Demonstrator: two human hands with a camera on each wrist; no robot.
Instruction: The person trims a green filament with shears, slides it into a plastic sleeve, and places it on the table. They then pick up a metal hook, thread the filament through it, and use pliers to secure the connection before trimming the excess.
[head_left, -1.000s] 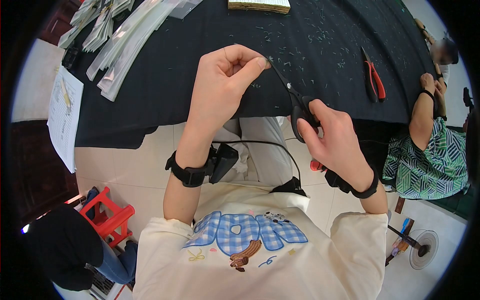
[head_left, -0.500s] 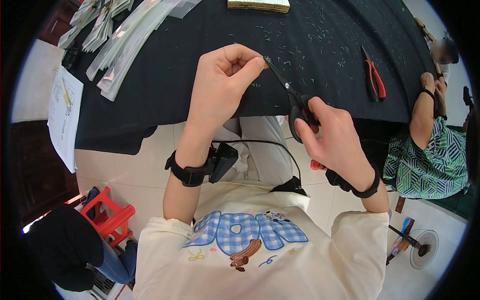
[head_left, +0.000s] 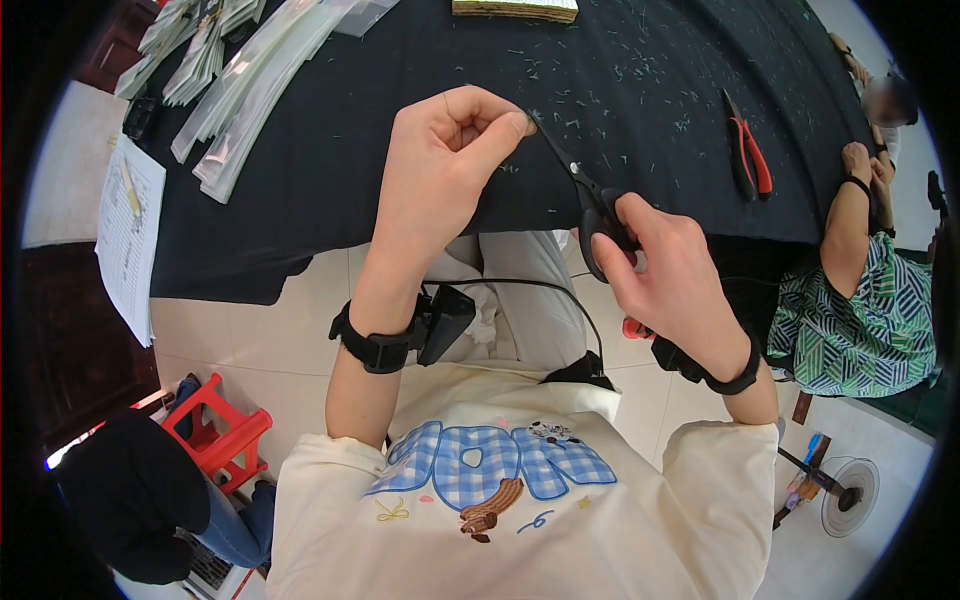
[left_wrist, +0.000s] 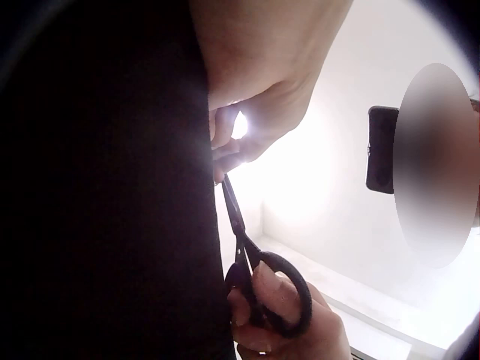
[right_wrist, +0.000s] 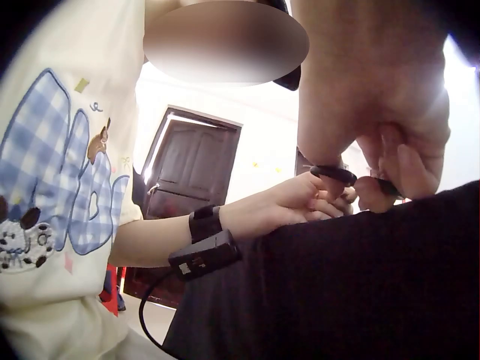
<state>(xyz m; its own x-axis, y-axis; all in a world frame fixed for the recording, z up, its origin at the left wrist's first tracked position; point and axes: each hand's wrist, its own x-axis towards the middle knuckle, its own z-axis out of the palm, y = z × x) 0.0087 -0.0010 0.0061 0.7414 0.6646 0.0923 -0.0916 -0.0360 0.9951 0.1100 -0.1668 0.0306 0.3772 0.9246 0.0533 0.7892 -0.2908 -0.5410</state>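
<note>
My left hand (head_left: 435, 165) is over the black-covered table, its thumb and forefinger pinched together at the tips. What they pinch is tiny and mostly hidden; I cannot tell its kind. Black-handled scissors (head_left: 575, 168) point at those fingertips, their blade tips right beside them. My right hand (head_left: 670, 275) grips the scissors, with the thumb through one handle loop. From the left wrist view, the scissors (left_wrist: 235, 217) stand with their nearly closed blades up against the pinching fingers. In the right wrist view, the right hand (right_wrist: 375, 97) hides most of the scissors.
Small greenish clippings (head_left: 625, 75) lie scattered over the black cloth (head_left: 400, 60). Red-handled pliers (head_left: 750, 160) rest to the right. Clear plastic sleeves (head_left: 250, 100) and a paper sheet (head_left: 130, 230) lie at the left. A cardboard-like block (head_left: 515, 10) sits at the far edge. Another person sits at right.
The scissors have shifted very slightly, their tips staying beside the left fingertips. Both hands keep nearly the same place and hold.
</note>
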